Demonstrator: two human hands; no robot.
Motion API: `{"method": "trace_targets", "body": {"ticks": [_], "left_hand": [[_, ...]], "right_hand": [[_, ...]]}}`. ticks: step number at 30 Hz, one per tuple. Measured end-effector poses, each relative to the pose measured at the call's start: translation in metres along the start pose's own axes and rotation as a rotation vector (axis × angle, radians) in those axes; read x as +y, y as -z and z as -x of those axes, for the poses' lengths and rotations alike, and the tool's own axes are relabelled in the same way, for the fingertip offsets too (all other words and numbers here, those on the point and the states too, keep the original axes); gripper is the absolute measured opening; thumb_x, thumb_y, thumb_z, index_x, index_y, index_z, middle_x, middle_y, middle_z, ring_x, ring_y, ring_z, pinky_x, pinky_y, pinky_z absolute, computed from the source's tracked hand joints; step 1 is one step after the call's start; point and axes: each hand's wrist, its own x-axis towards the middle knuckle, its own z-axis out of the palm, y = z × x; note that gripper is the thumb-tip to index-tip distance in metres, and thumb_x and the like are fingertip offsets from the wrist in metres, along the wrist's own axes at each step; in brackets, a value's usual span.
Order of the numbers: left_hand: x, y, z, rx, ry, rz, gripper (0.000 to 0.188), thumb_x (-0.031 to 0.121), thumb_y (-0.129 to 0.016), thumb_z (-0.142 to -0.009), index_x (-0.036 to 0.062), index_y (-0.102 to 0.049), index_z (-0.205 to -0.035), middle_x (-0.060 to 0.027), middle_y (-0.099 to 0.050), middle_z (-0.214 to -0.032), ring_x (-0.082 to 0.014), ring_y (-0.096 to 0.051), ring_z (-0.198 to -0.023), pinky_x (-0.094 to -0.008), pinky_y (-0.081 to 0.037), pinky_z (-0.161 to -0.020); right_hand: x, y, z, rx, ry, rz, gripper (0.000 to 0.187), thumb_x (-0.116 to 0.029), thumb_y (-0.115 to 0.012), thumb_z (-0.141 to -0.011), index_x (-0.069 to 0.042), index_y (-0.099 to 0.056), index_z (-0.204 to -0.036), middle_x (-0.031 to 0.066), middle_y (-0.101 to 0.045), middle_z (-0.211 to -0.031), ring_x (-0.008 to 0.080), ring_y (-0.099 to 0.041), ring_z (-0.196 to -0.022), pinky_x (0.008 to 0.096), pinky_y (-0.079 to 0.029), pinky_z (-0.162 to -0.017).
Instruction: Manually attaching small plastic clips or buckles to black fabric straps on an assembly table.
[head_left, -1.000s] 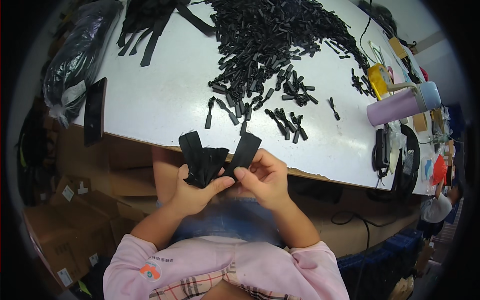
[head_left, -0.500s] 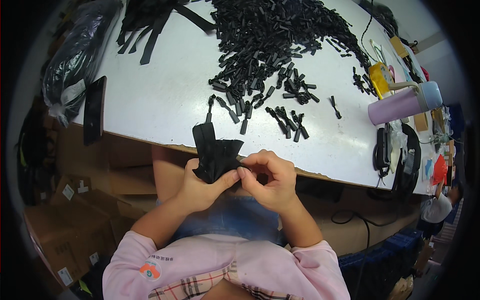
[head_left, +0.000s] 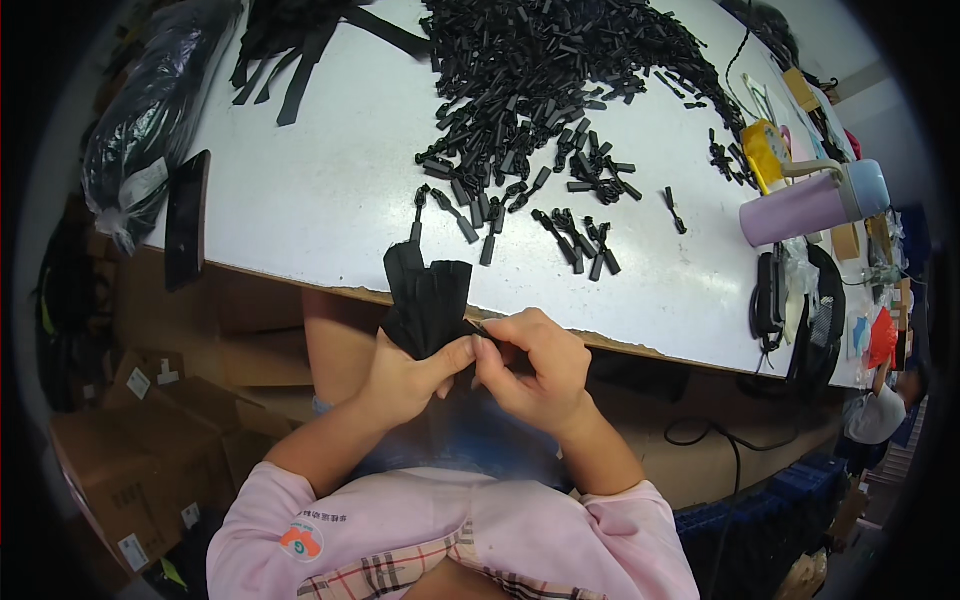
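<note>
Well, white tabletop (head_left: 320,180), cartons (head_left: 125,460) below.

Zipper pulls (head_left: 520,90) lie on the bench (head_left: 310,200), a bottle (head_left: 795,210) right, fabric strips (head_left: 300,75) left, strip bundle (head_left: 428,305) in front.

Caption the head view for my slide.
Left hand holds black strips, right hand close beside, before a white table heaped with black parts.

- 1 left hand (head_left: 400,385), 1 right hand (head_left: 543,368)
- 1 hand-held bunch of black fabric strips (head_left: 428,305), too overlapped to count
- 1 big heap of black zipper pulls (head_left: 540,65), too many to count
- 1 lilac bottle (head_left: 795,210)
- 1 white worktop (head_left: 320,190)
</note>
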Motion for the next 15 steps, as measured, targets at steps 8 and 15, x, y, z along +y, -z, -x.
{"method": "trace_targets", "body": {"ticks": [8,15], "left_hand": [[-0.004,-0.004,0.005,0.047,-0.079,-0.095,0.014,0.012,-0.062,-0.075,0.003,-0.055,-0.084,-0.0002,-0.054,-0.068,-0.005,-0.049,-0.054,-0.0174,-0.039,-0.046],[-0.016,0.001,0.006,0.018,-0.303,-0.289,0.01,0.004,-0.059,-0.076,0.0016,-0.056,-0.085,-0.0009,-0.056,-0.075,-0.0057,-0.053,-0.067,-0.0191,-0.043,-0.058]], "right_hand": [[-0.002,0.005,-0.002,-0.066,-0.049,-0.035,0.015,0.004,-0.062,-0.065,0.003,-0.056,-0.079,0.0064,-0.054,-0.061,0.0079,-0.048,-0.046,0.0182,-0.037,-0.042],[-0.004,0.009,-0.005,-0.094,-0.08,-0.105,0.013,0.004,-0.061,-0.066,0.002,-0.055,-0.077,0.0063,-0.052,-0.06,0.0099,-0.049,-0.044,0.0202,-0.038,-0.039]]}}
